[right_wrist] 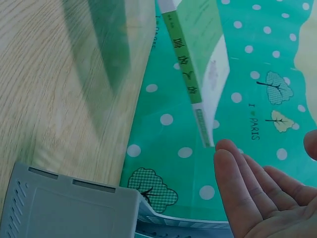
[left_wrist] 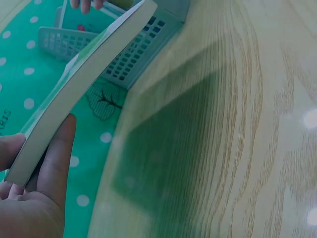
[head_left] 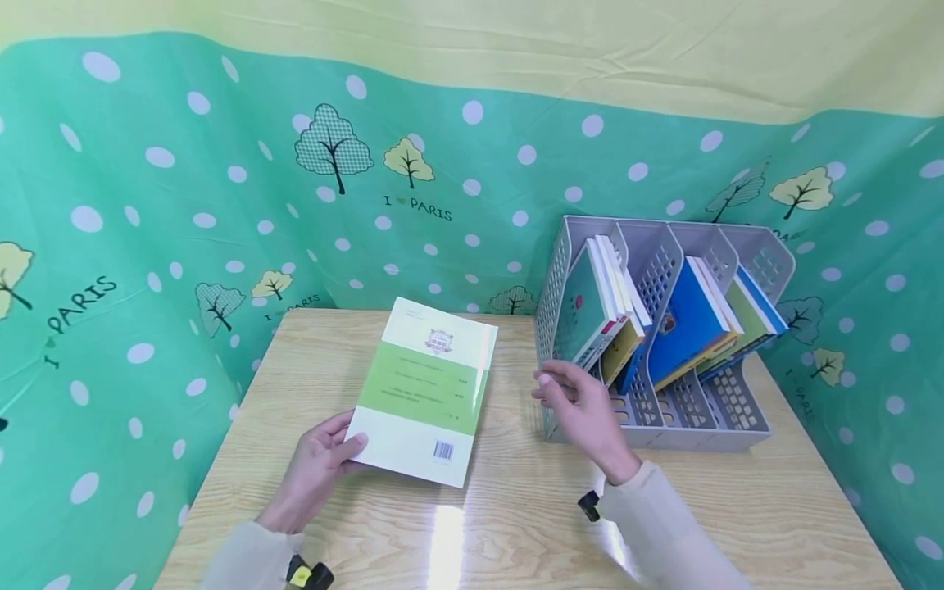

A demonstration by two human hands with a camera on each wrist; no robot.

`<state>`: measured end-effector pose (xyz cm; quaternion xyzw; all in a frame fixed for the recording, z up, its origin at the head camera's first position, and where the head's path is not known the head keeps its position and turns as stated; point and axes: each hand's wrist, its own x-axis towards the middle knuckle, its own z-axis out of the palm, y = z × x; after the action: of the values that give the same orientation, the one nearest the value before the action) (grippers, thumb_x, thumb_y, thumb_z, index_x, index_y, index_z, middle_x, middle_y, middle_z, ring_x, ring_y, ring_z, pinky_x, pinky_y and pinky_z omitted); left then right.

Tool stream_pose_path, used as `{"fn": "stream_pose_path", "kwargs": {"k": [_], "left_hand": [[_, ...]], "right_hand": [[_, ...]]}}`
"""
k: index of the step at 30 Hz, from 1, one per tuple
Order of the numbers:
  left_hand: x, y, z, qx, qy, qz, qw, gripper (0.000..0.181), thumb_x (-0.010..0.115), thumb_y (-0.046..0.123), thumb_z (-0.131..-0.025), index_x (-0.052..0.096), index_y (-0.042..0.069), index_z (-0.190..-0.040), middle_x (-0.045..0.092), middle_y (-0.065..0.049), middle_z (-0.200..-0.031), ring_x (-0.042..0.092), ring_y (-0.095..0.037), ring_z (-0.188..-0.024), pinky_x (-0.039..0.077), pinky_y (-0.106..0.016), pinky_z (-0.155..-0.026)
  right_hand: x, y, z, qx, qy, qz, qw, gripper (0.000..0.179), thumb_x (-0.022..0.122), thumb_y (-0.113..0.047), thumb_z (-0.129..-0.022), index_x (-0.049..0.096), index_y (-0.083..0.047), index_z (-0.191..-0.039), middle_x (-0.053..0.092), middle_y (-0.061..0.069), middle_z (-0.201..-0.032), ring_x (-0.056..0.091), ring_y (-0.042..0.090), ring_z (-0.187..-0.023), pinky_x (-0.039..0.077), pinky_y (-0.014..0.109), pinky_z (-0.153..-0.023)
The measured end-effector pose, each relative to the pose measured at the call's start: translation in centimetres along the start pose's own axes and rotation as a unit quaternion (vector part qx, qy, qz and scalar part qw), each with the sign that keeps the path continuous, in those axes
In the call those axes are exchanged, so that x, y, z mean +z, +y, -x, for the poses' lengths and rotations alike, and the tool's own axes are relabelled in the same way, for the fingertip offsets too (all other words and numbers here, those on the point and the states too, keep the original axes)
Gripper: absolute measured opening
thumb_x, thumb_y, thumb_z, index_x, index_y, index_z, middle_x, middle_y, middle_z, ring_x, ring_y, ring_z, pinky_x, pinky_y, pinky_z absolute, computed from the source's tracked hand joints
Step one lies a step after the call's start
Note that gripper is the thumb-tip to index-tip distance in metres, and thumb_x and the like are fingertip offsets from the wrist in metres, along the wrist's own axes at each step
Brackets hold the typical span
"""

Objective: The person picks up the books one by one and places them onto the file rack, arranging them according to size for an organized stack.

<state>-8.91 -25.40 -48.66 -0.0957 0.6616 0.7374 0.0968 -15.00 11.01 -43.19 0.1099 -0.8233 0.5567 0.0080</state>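
Note:
A white and green book (head_left: 420, 385) is held up off the table by my left hand (head_left: 317, 459), thumb on its cover and fingers behind, at the lower left corner. In the left wrist view the pages' edge of the book (left_wrist: 84, 89) faces the camera, and its shadow falls on the wood. The right wrist view shows the green-banded spine of the book (right_wrist: 183, 64). My right hand (head_left: 583, 410) holds nothing; its fingers are loosely bent in front of the left end of a grey file rack (head_left: 656, 438).
Several books lean in the rack's slots, among them a teal book (head_left: 583, 303), a blue book (head_left: 682, 319) and a green book (head_left: 748, 315). The wooden table (head_left: 310, 360) meets a green dotted curtain (head_left: 243, 205) at the back and sides.

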Motion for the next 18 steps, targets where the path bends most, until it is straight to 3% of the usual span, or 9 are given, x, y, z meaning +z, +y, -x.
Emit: {"fn": "stream_pose_path", "kwargs": {"k": [10,18], "left_hand": [[0.7,0.2,0.6,0.066,-0.065,-0.013,0.9956,0.049,0.059,0.007,-0.093,0.042,-0.005,-0.137,0.065,-0.016,-0.117,0.067,-0.028,-0.097,0.055,-0.040,-0.080],[1.2,0.5,1.0,0.100,-0.118,-0.011,0.9879,0.049,0.059,0.006,-0.093,0.041,-0.009,-0.136,0.066,-0.013,-0.115,0.067,-0.030,-0.095,0.055,-0.043,-0.078]], "right_hand": [[0.2,-2.4,0.0,0.016,-0.026,-0.052,0.9982,0.040,0.052,-0.018,-0.100,0.048,0.009,-0.129,0.061,0.028,-0.115,0.067,0.033,-0.091,0.056,0.039,-0.078],[0.8,-0.2,-0.9,0.028,-0.058,-0.104,0.9926,0.045,0.054,-0.025,-0.099,0.047,0.009,-0.128,0.064,0.026,-0.106,0.067,0.035,-0.091,0.057,0.037,-0.076]]}}
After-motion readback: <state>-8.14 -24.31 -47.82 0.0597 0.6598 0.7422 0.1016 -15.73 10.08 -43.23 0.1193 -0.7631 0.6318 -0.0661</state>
